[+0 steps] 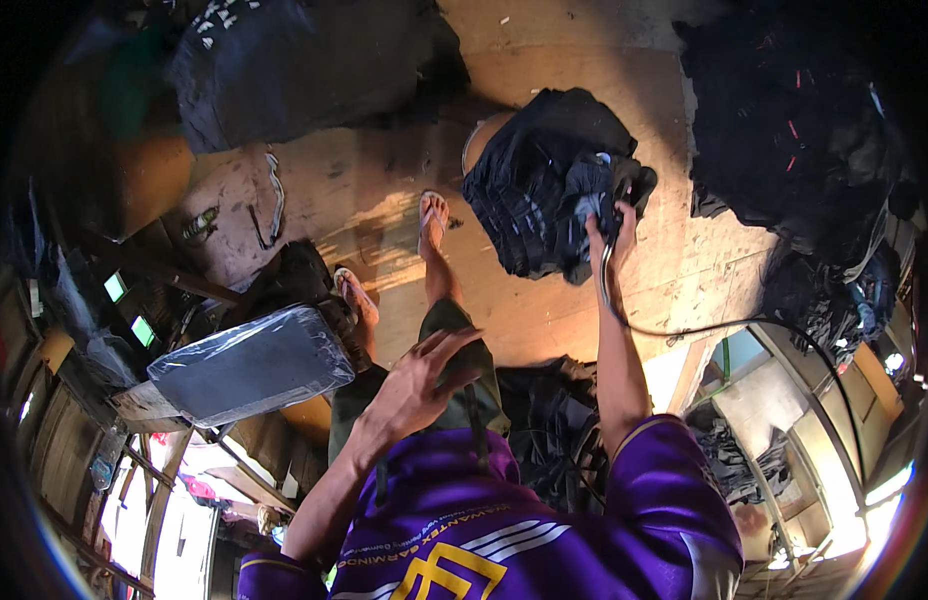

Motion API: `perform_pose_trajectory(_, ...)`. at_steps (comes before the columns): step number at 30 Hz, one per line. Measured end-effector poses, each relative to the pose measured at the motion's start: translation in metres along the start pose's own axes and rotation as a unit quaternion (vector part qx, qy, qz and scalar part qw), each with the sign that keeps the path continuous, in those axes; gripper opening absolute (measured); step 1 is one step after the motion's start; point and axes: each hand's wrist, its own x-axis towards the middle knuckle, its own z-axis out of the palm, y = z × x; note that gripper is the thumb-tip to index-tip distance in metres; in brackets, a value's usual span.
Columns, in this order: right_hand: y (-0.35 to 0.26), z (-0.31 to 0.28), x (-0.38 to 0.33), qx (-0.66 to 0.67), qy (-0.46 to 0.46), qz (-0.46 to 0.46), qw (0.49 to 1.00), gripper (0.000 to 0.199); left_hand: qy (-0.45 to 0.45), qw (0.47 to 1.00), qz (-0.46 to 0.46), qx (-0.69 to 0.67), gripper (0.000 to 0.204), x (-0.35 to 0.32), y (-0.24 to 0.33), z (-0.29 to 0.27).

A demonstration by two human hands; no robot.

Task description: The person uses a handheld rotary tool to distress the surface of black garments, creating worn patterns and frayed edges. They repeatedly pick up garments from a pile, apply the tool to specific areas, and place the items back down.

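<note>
Wooden floor beneath dark folded garments, right hand clamped on their edge, left hand spread, apart.

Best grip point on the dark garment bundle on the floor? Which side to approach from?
Probably the bundle's right edge, where loose folds bunch up and give cloth to pinch. The right hand already grips there, with a cable trailing from it. The rest looks like a flat, stacked mass with no handle. Come from the wearer's side, over the bare wooden floor, which looks unobstructed.
</note>
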Motion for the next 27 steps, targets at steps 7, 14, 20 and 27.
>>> perform_pose_trajectory(7,-0.196,-0.05,-0.055,0.053,-0.023,-0.157,0.986,0.066,0.233,0.951,0.165,0.118,0.08,0.112,0.06,-0.068)
perform_pose_trajectory(14,-0.279,0.003,-0.147,0.103,0.047,-0.086,0.99,0.054,-0.022,0.942,0.204,0.265,0.051,0.122,-0.025,-0.14)
perform_pose_trajectory(20,-0.381,0.006,-0.26,0.165,-0.033,-0.13,0.977,0.058,0.101,0.916,0.241,0.306,0.049,0.023,-0.081,-0.202)
perform_pose_trajectory(27,-0.533,0.025,-0.38,0.205,-0.153,-0.201,0.946,0.054,0.198,0.93,0.191,0.244,0.075,-0.186,-0.136,-0.274)
